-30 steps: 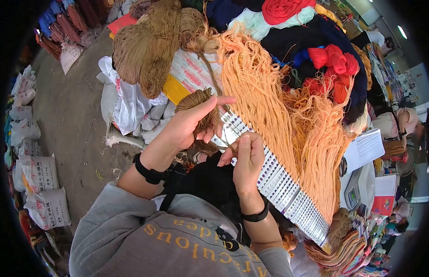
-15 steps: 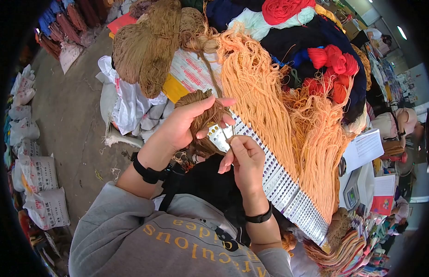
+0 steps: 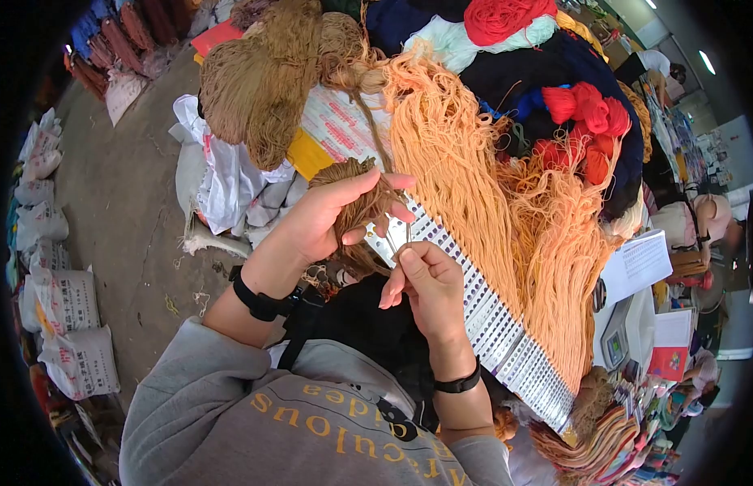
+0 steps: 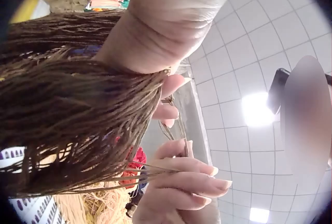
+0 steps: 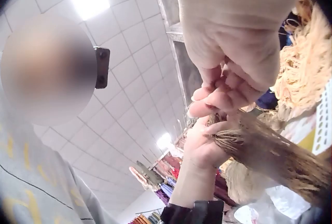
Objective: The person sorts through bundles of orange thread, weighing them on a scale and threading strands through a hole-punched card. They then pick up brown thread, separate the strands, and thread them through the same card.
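Observation:
My left hand (image 3: pixel 324 219) holds a skein of brown yarn (image 4: pixel 78 120), its fingers bent round the gathered end while the bulk of the strands hangs away from the palm. Just to the right, my right hand (image 3: pixel 435 287) pinches thin strands (image 4: pixel 150 168) of the same yarn between thumb and fingers. These strands run taut across the short gap between the two hands. In the right wrist view the fingertips of both hands lie close together at the end of the skein (image 5: pixel 264 143).
Long peach yarn (image 3: pixel 465 178) covers the table beside a punched white strip (image 3: pixel 514 344). A larger brown hank (image 3: pixel 263 89) lies at the far left, with red yarn (image 3: pixel 587 109) on the right. Scales (image 3: pixel 615 344) and papers (image 3: pixel 638 263) sit at the right edge; white sacks (image 3: pixel 81 360) line the floor.
The right hand has shifted slightly down and its thumb now presses on the strands. The left fingers have curled closer round the skein. A person has come into view bending over at the back right.

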`<action>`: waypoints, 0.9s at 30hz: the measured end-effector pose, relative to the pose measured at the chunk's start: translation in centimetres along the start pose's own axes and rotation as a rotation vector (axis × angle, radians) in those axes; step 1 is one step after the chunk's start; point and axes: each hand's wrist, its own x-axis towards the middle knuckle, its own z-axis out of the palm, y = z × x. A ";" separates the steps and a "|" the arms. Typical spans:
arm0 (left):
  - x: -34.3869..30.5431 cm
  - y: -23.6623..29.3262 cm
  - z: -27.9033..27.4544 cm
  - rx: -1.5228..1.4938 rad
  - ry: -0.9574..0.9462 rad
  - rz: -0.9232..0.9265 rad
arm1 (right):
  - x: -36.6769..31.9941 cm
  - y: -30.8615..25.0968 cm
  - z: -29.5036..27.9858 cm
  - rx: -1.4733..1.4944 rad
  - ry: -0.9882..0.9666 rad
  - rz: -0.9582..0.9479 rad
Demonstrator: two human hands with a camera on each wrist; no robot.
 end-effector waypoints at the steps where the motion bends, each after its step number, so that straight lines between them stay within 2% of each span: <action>1: 0.0 0.0 0.1 0.004 0.003 -0.001 | 0.0 0.0 -0.1 -0.002 -0.002 -0.002; 14: 0.1 0.0 0.0 0.001 -0.016 -0.004 | 0.1 0.2 -0.1 0.077 -0.019 -0.072; 20: 0.3 0.0 -0.2 0.007 -0.030 -0.006 | 0.1 0.4 -0.1 0.102 0.002 -0.053; 23: 0.1 0.1 0.0 -0.015 -0.013 -0.022 | 0.2 0.1 0.1 0.103 -0.011 0.063; 26: 0.1 -0.3 -0.5 0.093 -0.039 -0.061 | 0.0 -0.1 -0.6 0.070 -0.330 0.217; 27: 0.0 -0.3 -0.8 0.141 -0.077 -0.091 | -0.1 -0.2 -0.7 0.129 -0.292 0.101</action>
